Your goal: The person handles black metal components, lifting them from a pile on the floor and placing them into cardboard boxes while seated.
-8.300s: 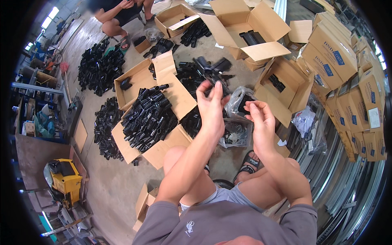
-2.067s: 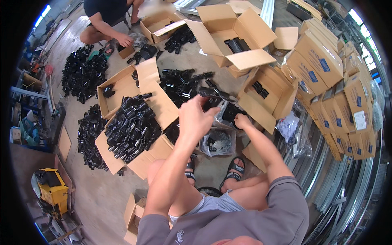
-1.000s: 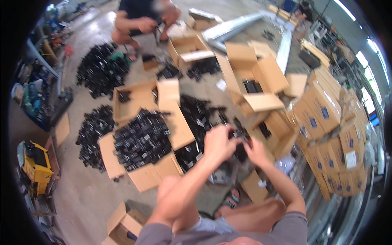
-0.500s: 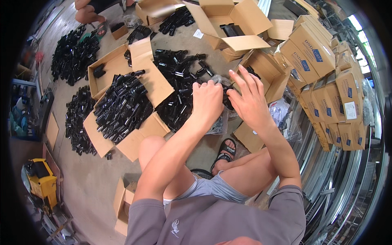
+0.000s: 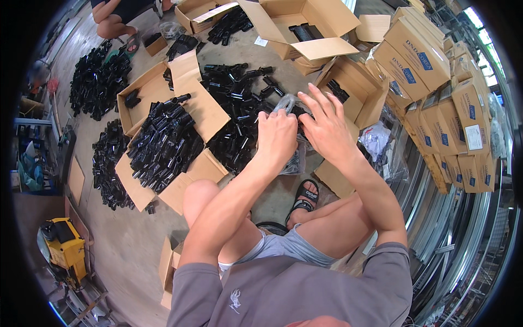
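In front of me, my left hand [image 5: 277, 136] is closed, knuckles up, around a small glossy black part [image 5: 297, 111] that is mostly hidden by the fingers. Close on its right, my right hand [image 5: 328, 128] has its fingers stretched out and apart, the thumb side beside the black part; whether it touches cannot be made out. Beneath and left of the hands lies a heap of black tubular parts [image 5: 231, 147]. A clear plastic bag [image 5: 297, 163] with grey contents sits under them, partly hidden.
An open carton [image 5: 128, 109] with black parts heaped over its flaps [image 5: 210, 169] is at left. More piles [image 5: 101, 82] lie beyond. Open boxes [image 5: 354, 82] stand ahead, stacked cartons [image 5: 457, 120] and metal profiles [image 5: 457, 245] at right. Another person's leg [image 5: 117, 27] shows far left.
My right hand has shifted slightly left and up, its fingers stretched a little further. My left hand stays closed in nearly the same place. The whole view has shifted slightly.
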Available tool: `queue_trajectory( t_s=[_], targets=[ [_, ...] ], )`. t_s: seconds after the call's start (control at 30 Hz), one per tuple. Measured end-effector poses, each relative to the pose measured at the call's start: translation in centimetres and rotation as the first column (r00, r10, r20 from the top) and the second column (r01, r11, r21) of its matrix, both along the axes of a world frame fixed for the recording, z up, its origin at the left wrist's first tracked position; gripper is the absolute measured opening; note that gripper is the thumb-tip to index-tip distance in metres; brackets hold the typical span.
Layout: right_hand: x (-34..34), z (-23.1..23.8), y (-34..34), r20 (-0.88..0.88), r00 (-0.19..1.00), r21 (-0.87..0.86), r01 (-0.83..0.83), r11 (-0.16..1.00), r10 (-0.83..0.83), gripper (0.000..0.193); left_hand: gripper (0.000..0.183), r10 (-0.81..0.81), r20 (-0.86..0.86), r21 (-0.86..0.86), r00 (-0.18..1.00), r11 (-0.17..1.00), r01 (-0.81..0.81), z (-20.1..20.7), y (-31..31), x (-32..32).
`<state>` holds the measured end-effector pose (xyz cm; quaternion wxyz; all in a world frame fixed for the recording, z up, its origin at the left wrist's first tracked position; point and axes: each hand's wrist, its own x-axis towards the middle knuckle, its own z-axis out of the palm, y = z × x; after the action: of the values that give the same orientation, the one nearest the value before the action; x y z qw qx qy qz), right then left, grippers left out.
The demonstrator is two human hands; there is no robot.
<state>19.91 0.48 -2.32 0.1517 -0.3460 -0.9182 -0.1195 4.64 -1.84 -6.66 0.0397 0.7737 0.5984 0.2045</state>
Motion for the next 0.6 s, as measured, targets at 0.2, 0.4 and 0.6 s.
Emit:
queue_trajectory(
  t_s=[0.2, 0.4, 0.6],
  targets=[
    [0.08, -0.03, -0.02, 0.010, 1.000, -0.036, -0.003, 0.999, 0.003, 0.010, 0.018, -0.005, 0.014, -0.006, 1.000, 1.000, 0.005, -0.43, 0.17, -0.01],
    [0.22, -0.06, -0.19, 0.059, 0.998, -0.050, 0.007, 0.999, -0.004, 0.012, 0.021, -0.020, 0.013, -0.030, 1.000, 0.999, 0.020, -0.11, -0.05, -0.17],
    [0.11, -0.50, -0.33, 0.056, 0.998, -0.043, 0.019, 0.999, -0.017, 0.015, 0.021, -0.021, 0.006, -0.026, 1.000, 0.999, 0.021, -0.21, -0.26, 0.00]
  ],
)
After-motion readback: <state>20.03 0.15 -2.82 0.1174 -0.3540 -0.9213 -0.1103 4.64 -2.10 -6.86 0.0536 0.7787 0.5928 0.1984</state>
